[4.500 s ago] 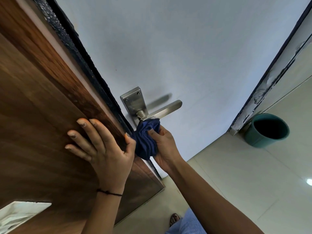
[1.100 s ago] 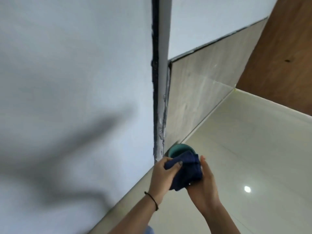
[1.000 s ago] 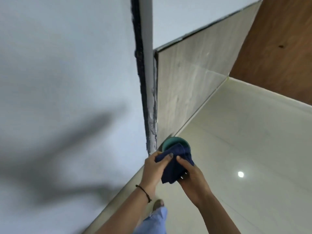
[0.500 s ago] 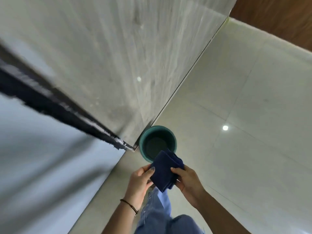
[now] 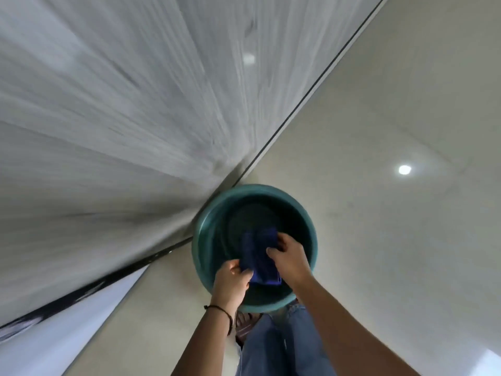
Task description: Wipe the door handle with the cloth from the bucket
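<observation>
Both hands, left hand (image 5: 230, 280) and right hand (image 5: 290, 260), grip the cloth (image 5: 260, 256) with closed fingers over the bucket (image 5: 200, 240), lower centre; handle out of view, wiping progress unjudgeable.

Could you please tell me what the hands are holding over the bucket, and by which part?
Both hands hold the folded dark blue cloth above the green bucket: left hand at its lower left edge, right hand at its right side.
</observation>
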